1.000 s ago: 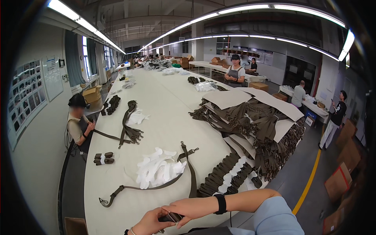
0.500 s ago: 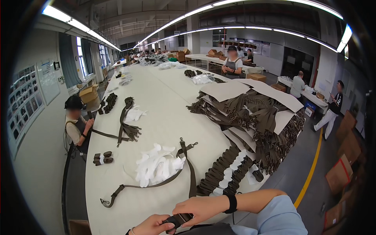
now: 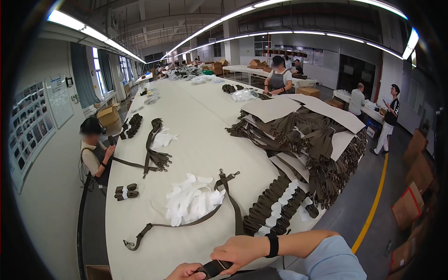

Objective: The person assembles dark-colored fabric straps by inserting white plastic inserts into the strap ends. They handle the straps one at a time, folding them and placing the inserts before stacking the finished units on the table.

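At the near edge of the table, my right hand (image 3: 237,250) bends over a short folded piece of dark brown webbing strap (image 3: 215,268), fingers closed on its right end. My left hand (image 3: 185,271) pinches the strap's other end between thumb and fingers, partly cut off by the lower edge. Beyond my right hand, a long strap (image 3: 238,210) runs up the table to metal snap hooks. A thinner stretch of strap (image 3: 179,226) curves left below a heap of white paper bands (image 3: 193,201) and ends at another hook.
Rolled straps in white bands (image 3: 273,207) form a row at right. Behind them rises a big pile of loose straps (image 3: 303,135) with cardboard sheets (image 3: 273,108). Two rolled straps (image 3: 126,192) lie left. A co-worker (image 3: 95,151) at left holds a strap; another (image 3: 280,77) stands beyond the pile.
My hands have shifted slightly right and down, still on the strap. The co-worker beyond the pile has leaned toward the table. The person at far right has turned.
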`<state>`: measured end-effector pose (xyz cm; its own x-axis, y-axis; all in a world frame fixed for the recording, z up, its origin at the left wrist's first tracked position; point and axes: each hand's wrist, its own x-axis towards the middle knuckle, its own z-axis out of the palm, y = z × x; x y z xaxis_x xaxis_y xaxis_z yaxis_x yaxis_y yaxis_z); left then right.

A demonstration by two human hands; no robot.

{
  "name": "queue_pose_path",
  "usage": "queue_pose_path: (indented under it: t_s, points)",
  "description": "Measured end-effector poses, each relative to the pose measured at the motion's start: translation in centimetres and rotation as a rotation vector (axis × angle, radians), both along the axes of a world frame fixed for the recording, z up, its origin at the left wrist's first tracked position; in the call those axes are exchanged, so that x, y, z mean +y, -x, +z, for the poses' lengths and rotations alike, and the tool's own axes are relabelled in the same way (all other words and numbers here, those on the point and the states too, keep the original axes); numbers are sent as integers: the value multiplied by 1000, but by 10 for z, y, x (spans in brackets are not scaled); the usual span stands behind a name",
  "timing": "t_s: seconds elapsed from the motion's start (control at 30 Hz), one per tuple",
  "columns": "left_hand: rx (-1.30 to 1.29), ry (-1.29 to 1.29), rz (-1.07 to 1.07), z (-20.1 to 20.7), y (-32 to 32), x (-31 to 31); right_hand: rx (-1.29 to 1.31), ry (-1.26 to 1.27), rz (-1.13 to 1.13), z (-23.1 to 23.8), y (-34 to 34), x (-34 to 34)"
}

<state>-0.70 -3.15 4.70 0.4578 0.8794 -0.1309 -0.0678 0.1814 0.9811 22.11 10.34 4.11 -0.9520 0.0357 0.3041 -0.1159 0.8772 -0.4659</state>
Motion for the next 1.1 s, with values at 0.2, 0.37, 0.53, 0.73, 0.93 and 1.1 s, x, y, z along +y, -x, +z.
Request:
queue_pose_path:
  t_s: [0.2, 0.37, 0.53, 0.73, 0.93, 1.1]
  points:
    - [65, 66, -25, 8, -3, 4, 90, -203, -36, 8, 4, 3]
    - [110, 22, -21, 12, -5, 10, 100, -228, -91, -4, 4, 5]
    - [127, -29, -13, 14, -16, 10, 124, -178, -116, -16, 4, 9]
    - [103, 48, -67, 10, -15, 15, 306, -242, -62, 10, 4, -5]
    - [-10, 36, 58, 1, 3, 14, 220, 48, -192, 5, 13, 18]
    - [-64, 1, -19, 7, 2, 36, 209, 73, -276, 23, 14, 31]
